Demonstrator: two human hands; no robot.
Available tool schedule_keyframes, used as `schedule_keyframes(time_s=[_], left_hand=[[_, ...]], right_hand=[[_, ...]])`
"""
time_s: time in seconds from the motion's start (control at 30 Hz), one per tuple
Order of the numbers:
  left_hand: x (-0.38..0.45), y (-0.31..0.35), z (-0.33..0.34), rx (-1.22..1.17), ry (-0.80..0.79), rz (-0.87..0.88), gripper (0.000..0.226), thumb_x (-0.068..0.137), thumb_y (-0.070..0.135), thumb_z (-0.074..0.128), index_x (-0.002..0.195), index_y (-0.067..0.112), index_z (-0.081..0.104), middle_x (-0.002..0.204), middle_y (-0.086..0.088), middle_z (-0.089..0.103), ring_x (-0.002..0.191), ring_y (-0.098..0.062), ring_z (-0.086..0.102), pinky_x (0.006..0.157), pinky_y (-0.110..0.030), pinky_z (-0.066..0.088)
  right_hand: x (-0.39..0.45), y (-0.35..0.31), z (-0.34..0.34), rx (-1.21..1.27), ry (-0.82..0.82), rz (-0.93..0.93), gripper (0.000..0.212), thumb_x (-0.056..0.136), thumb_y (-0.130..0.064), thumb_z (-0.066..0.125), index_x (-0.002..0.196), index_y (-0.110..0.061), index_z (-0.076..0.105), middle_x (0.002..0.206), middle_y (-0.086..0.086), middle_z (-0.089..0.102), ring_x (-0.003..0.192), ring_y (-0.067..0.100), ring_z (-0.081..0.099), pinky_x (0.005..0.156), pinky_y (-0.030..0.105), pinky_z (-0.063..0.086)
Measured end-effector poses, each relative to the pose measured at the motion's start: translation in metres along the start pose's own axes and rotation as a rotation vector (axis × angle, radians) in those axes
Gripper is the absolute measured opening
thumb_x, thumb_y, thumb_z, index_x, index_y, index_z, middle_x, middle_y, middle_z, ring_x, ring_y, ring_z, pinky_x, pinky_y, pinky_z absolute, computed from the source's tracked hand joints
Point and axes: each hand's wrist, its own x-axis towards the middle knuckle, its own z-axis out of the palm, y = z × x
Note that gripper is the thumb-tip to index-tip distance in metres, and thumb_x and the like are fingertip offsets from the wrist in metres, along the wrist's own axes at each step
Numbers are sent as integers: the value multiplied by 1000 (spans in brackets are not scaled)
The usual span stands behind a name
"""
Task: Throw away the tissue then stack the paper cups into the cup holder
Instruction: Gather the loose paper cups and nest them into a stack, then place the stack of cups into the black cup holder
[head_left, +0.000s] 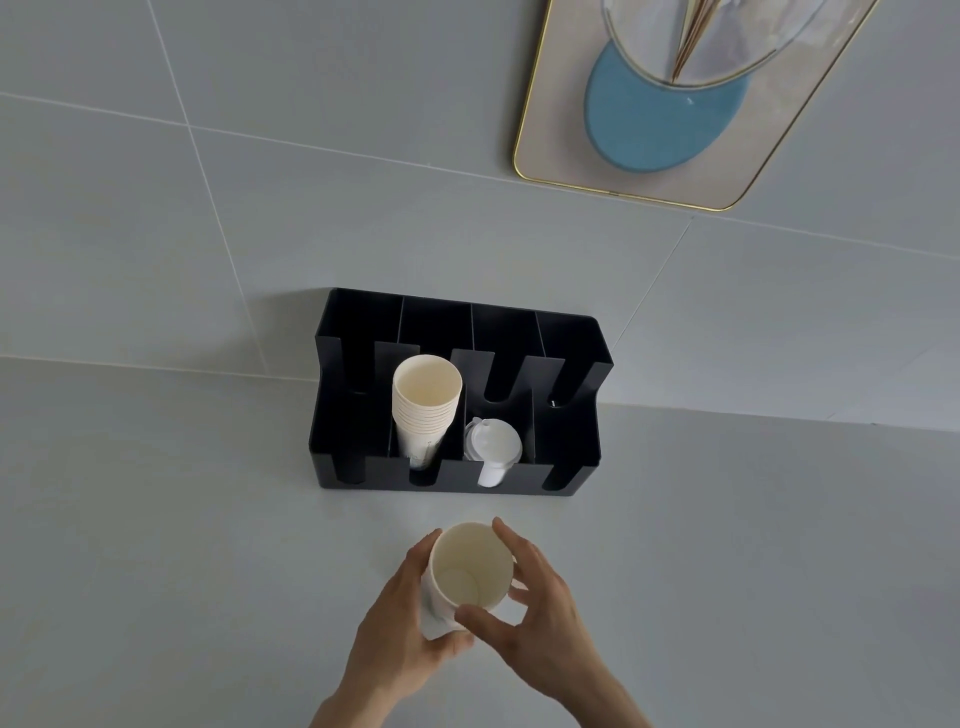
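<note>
Now, with both the left hand (402, 618) and right hand (540, 618) closed around the paper cup (470, 566) just before the cup holder (571, 431), it should go straight into the cup stack (426, 410).

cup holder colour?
Black, matte: the slotted plastic cup holder against the wall, clearest in the head view.

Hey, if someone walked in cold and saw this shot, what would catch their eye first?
Probably the two hands low in the middle, the left hand and right hand, wrapped around an empty paper cup. Just beyond them, against the wall, sits the black cup holder with a stack of cups in its second slot from the left and white lids beside it. At upper right, a gold-rimmed tray carries a blue coaster.
</note>
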Motion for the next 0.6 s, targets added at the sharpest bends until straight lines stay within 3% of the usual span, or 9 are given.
schedule_keyframes(time_s=[0.13, 0.23, 0.33, 0.37, 0.47, 0.53, 0.6], left_hand=[[-9, -24, -21, 66, -176, -216, 91, 68, 54, 80, 145, 35, 34, 146, 13, 50, 132, -3, 49, 100, -22, 40], [-7, -28, -47, 38, -207, -414, 63, 74, 55, 74, 126, 27, 55, 129, 3, 66, 116, -11, 64, 97, -24, 47], [1, -11, -69, -115, -125, -459, 48, 78, 52, 67, 112, 19, 63, 107, -2, 72, 94, -20, 72, 86, -35, 58], [4, -1, -75, -173, -108, -457, 38, 87, 45, 66, 112, 17, 65, 104, -4, 72, 92, -23, 72, 81, -34, 59], [12, 30, -88, -302, -141, -436, 23, 96, 35, 62, 110, 17, 66, 108, -7, 70, 93, -26, 72, 79, -34, 62], [18, 47, -91, -349, -186, -427, 23, 96, 35, 62, 108, 16, 67, 109, -9, 71, 84, -23, 71, 76, -34, 62], [23, 56, -90, -337, -214, -430, 25, 94, 35, 64, 106, 14, 69, 109, -11, 71, 76, -20, 70, 74, -33, 62]], right_hand=[[3, -3, -16, 166, -1, 183, 93, 75, -51, 82, 152, -39, 33, 140, -20, 50, 124, 3, 57, 100, 30, 53], [11, -7, -34, 260, -25, 399, 73, 84, -50, 76, 147, -24, 49, 132, -9, 62, 112, 10, 66, 100, 39, 55], [18, -12, -48, 313, -70, 505, 64, 89, -38, 73, 133, 5, 53, 125, 23, 64, 107, 32, 69, 95, 47, 59], [19, -14, -51, 319, -75, 516, 61, 90, -35, 72, 126, 10, 53, 126, 25, 62, 106, 33, 70, 93, 48, 59], [24, -22, -54, 335, -99, 534, 41, 90, -25, 72, 109, 10, 64, 120, 21, 69, 98, 28, 74, 86, 46, 63], [27, -25, -53, 334, -111, 530, 19, 90, -18, 71, 95, -1, 76, 113, 21, 73, 96, 30, 75, 81, 44, 64], [30, -26, -50, 322, -118, 523, 12, 88, -14, 70, 95, -7, 78, 109, 19, 75, 93, 30, 76, 78, 43, 65]])
